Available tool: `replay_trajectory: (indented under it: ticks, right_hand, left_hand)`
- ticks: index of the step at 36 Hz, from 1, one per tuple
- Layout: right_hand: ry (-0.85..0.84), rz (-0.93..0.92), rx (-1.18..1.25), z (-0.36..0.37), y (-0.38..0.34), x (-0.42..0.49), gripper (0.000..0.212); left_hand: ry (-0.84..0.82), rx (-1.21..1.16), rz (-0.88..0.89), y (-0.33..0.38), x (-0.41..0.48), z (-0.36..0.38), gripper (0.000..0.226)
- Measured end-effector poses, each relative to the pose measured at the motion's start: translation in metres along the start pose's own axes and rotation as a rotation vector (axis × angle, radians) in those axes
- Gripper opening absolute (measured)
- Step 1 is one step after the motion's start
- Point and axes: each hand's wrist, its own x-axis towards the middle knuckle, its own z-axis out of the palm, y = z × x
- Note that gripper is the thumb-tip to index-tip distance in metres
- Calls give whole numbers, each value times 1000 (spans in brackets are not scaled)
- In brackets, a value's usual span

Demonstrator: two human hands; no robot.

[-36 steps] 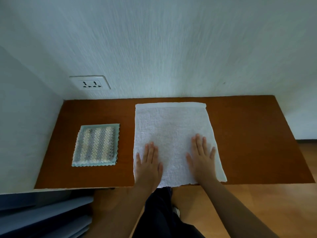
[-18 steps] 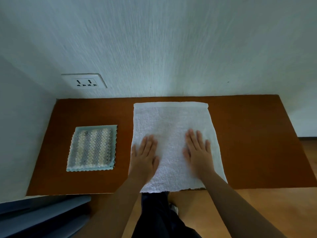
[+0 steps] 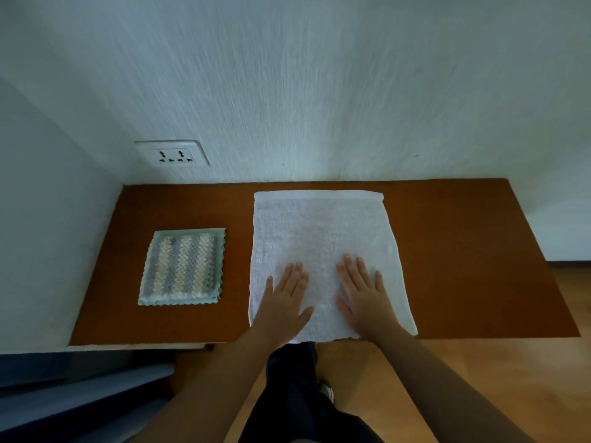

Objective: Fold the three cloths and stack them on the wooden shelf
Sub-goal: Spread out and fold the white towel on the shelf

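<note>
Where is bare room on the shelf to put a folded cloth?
Widest bare patch: right of the white towel, to the shelf's right end. A narrow strip lies between towel and striped cloth. The left hand and right hand crowd the towel's near half.

Home interior, corner nook.
Brown wooden shelf (image 3: 463, 251) set against a white textured wall (image 3: 319, 91); double wall socket (image 3: 172, 154) just above the shelf's back-left corner; wood-look floor (image 3: 479, 378) below its front edge; white towel (image 3: 319, 225) and folded striped cloth (image 3: 182, 266) lie on it.
</note>
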Motion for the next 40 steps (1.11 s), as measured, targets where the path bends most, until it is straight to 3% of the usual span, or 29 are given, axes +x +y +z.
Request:
replay_trajectory:
  ticks: [4, 14, 18, 26, 36, 40]
  right_hand:
    - [14, -66, -21, 9, -5, -12, 67]
    - [-103, -124, -38, 13, -3, -40, 91]
    - [-196, -145, -74, 7, -4, -49, 102]
    - [-207, -132, -50, 4, -2, -63, 85]
    - [-149, -17, -6, -7, 18, -72, 82]
    - [-145, 66, 27, -29, 20, -62, 60]
  left_hand:
    - [-32, 13, -24, 7, -14, 0, 69]
    - [-80, 45, -44, 12, -43, 14, 92]
    - [-92, 96, -71, 12, -48, 19, 86]
    - [-84, 104, -70, 4, -49, 28, 91]
    - [-61, -24, -94, 4, -58, 6, 74]
    - [5, -86, -153, 4, -55, -20, 58]
